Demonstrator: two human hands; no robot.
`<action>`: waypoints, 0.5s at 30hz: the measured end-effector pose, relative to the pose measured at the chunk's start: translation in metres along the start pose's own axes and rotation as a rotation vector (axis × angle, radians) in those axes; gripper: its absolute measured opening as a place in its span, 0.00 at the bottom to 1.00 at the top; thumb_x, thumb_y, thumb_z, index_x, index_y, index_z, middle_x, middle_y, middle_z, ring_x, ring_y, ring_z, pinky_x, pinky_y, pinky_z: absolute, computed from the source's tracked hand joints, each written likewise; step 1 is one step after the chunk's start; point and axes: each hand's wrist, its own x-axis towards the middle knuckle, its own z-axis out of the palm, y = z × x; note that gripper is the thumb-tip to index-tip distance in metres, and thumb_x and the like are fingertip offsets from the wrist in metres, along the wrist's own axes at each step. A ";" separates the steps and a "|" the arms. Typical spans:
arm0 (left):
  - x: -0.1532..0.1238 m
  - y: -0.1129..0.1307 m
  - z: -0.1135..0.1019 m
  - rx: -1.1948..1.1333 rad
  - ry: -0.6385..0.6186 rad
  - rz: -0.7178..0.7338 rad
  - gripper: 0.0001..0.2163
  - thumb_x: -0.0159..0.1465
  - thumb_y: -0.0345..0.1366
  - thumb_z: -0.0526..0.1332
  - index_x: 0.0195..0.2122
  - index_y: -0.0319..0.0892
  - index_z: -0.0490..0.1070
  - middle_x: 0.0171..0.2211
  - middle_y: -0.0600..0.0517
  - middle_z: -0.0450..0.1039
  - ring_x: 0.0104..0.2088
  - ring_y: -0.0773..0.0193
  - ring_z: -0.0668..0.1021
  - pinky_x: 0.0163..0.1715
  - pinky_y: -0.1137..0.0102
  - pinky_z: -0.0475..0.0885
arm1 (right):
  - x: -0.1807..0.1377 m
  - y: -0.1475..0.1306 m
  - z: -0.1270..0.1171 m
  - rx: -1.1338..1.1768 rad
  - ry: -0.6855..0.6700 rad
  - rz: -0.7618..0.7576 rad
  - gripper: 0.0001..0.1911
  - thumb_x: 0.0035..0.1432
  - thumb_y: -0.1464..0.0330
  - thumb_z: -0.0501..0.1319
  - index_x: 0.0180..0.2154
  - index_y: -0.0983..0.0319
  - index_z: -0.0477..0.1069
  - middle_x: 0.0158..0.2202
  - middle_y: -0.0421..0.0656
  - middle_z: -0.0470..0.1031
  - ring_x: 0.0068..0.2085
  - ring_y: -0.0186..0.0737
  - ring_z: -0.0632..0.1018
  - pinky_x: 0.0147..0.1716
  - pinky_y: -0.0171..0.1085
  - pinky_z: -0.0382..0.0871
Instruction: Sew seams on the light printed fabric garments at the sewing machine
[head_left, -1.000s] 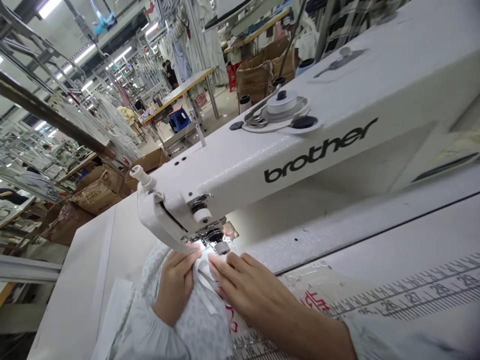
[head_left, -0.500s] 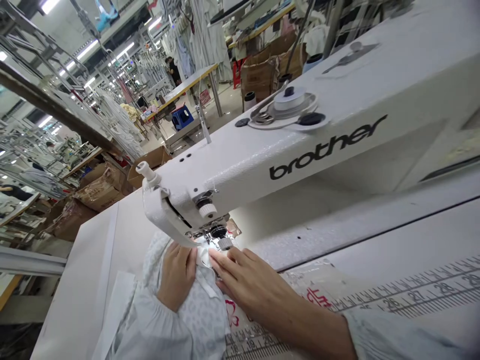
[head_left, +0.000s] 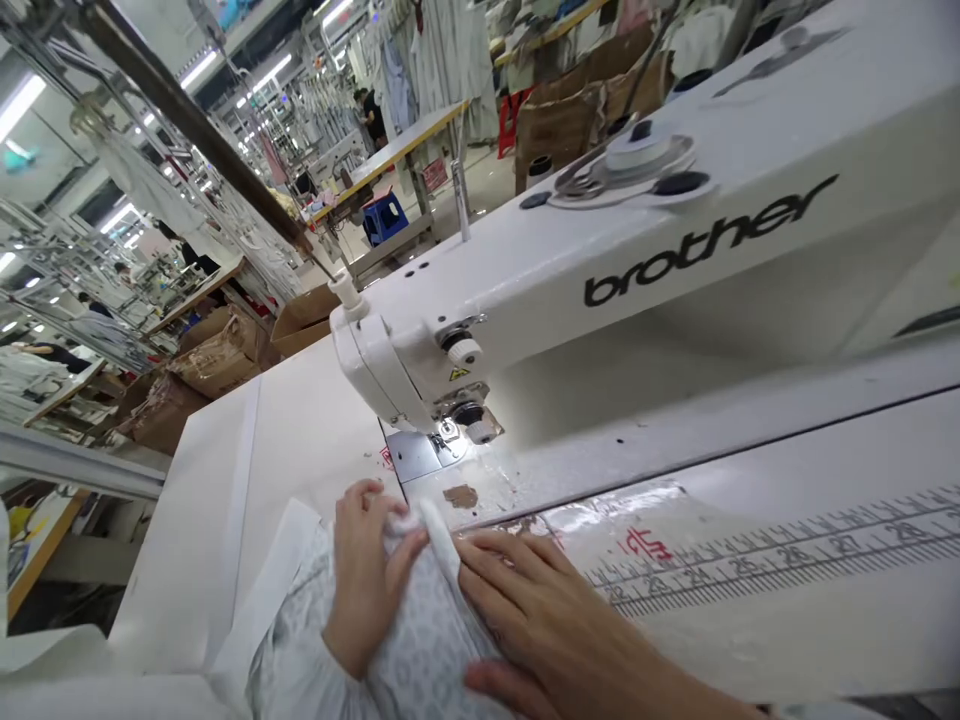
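Observation:
A pale leopard-spotted fabric [head_left: 420,640] with a white folded band [head_left: 439,535] along its edge lies in front of the sewing machine [head_left: 405,370]. My left hand [head_left: 367,580] pinches the fabric near the band's top end, thumb and fingers closed on it. Flat on the band's right side rests my right hand [head_left: 532,610], its fingers stretched out and its thumb apart. Both hands are on the near side of the needle plate [head_left: 420,455], which shows bare under the presser foot [head_left: 448,430]. The right hand is slightly blurred.
A printed ruler scale [head_left: 787,560] runs along the table edge at right. The machine's long arm [head_left: 712,240] spans the upper right. Cardboard boxes [head_left: 217,355] stand beyond the table at left. Farther back are other worktables, hanging garments and several people.
Both hands have drawn the fabric out from under the presser foot toward me, uncovering the needle plate. My right thumb has spread away. The view has shifted, so the machine appears farther right.

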 end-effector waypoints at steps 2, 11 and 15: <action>0.001 0.002 -0.003 -0.069 0.036 0.025 0.03 0.63 0.32 0.56 0.35 0.43 0.70 0.43 0.48 0.69 0.46 0.57 0.72 0.44 0.61 0.69 | -0.013 -0.009 0.009 0.014 0.012 0.007 0.25 0.55 0.59 0.61 0.52 0.64 0.65 0.43 0.46 0.76 0.42 0.45 0.73 0.41 0.43 0.66; 0.033 0.004 -0.018 0.111 0.338 0.025 0.13 0.64 0.37 0.55 0.49 0.42 0.66 0.51 0.43 0.68 0.53 0.50 0.69 0.52 0.53 0.63 | 0.000 0.000 0.000 0.147 -0.071 0.220 0.28 0.53 0.78 0.51 0.57 0.66 0.54 0.31 0.42 0.75 0.29 0.40 0.76 0.24 0.36 0.68; 0.014 0.005 0.015 0.238 0.003 0.168 0.24 0.66 0.39 0.53 0.62 0.42 0.53 0.62 0.39 0.56 0.62 0.47 0.60 0.56 0.47 0.59 | 0.009 0.016 -0.012 -0.017 0.050 0.090 0.16 0.56 0.80 0.49 0.44 0.64 0.66 0.34 0.44 0.74 0.31 0.40 0.75 0.27 0.37 0.67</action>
